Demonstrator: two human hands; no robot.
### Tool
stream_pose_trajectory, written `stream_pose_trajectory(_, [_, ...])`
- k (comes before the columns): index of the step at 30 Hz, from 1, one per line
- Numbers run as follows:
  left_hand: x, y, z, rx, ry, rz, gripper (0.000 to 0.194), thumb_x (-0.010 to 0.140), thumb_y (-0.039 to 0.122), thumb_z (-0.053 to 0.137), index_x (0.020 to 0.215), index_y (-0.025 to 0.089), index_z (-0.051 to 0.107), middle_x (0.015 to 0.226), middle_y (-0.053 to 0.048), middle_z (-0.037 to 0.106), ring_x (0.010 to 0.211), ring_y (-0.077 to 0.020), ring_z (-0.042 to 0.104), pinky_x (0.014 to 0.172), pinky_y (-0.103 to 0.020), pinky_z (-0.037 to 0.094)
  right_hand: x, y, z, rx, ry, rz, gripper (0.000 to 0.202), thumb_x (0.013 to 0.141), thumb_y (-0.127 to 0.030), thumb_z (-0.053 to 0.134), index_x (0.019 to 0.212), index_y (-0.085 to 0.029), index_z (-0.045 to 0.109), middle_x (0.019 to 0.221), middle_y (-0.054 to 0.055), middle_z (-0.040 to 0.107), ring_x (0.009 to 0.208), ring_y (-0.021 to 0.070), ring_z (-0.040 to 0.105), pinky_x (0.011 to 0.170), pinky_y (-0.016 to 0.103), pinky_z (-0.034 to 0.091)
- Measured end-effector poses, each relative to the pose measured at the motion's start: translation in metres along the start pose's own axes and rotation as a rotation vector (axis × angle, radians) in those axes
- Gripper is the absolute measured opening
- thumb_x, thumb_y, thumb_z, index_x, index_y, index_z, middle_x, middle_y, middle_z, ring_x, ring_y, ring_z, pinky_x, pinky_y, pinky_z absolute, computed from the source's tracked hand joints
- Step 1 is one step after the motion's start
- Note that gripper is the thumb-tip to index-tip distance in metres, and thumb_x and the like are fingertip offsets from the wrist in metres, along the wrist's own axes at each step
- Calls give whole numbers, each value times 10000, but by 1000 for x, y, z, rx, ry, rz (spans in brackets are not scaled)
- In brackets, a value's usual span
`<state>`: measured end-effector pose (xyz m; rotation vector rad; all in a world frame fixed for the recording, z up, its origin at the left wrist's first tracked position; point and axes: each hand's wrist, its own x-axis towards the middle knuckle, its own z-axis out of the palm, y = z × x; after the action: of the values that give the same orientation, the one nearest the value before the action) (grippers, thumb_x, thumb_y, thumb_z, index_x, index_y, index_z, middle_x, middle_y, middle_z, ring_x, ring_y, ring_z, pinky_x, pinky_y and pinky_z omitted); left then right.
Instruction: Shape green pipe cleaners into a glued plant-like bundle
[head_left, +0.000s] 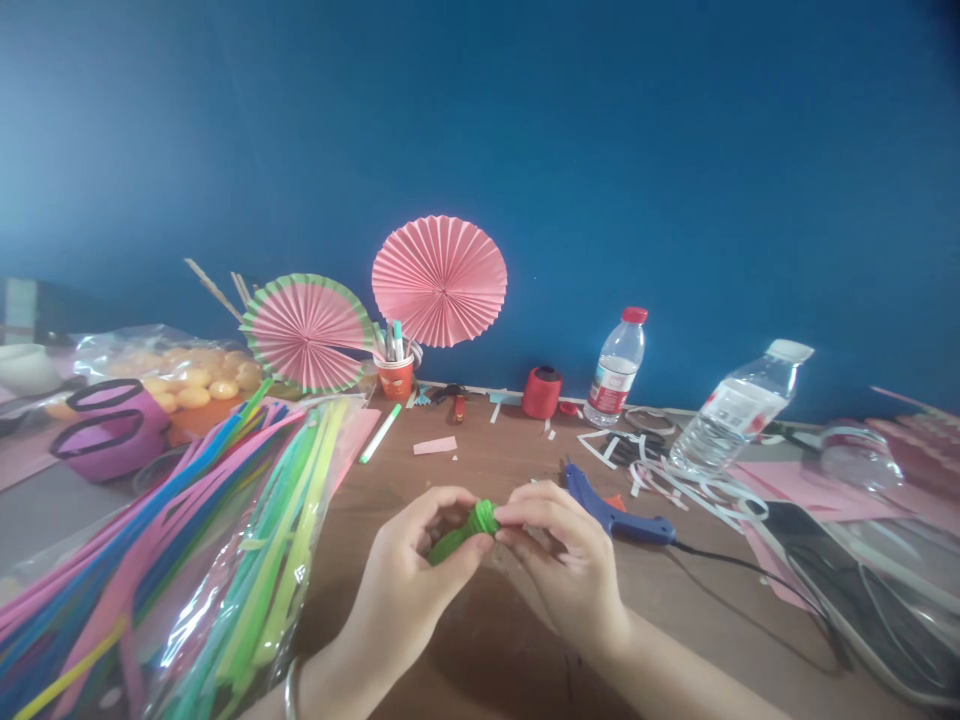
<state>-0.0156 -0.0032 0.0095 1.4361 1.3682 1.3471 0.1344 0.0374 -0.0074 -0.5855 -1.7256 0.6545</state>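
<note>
A green pipe cleaner (484,517), wound into a small coil at one end, is held between both hands over the brown table (450,640). My left hand (416,570) wraps round its lower part, thumb and fingers closed on it. With thumb and fingertips pinched together, my right hand (566,560) grips the coiled end. My fingers hide part of the green piece. Just beyond the right hand lies a blue glue gun (619,510) with a black cable. Left of the hands, a clear bag (300,570) holds many coloured pipe cleaners.
Two water bottles, one red-capped (615,370) and one white-capped (739,410), stand right. Pink paper fans (440,280) rise at the back near a cup of markers (395,378). A red spool-like container (541,393), a green-tipped marker (380,433) and a dark phone-like slab (862,600) are around.
</note>
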Motion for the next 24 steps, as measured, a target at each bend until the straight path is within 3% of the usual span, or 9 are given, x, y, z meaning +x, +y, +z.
stream_pose_trajectory(13, [0,-5,-4,136,-40,206,186,763,162,574,925,249,544,825,29,636,753,-115,612,672,-202,499,-4,1,2,36,-1,-27,262,737,-8,575,858,-233,632,812,14,564,698,114,562,606,222,451])
stream_pose_trajectory(20, [-2,-8,-6,368,45,589,253,758,41,540,938,218,518,837,-3,595,760,-117,589,673,-212,480,-8,-10,8,90,56,81,208,724,-32,599,818,-218,600,795,8,568,745,132,557,668,241,454])
stream_pose_trajectory(24, [-3,-9,-9,387,28,676,304,750,-2,532,978,197,505,869,-29,577,792,-123,578,700,-223,477,-9,-13,10,179,68,137,169,743,-68,600,813,-222,595,812,8,558,767,132,549,682,241,457])
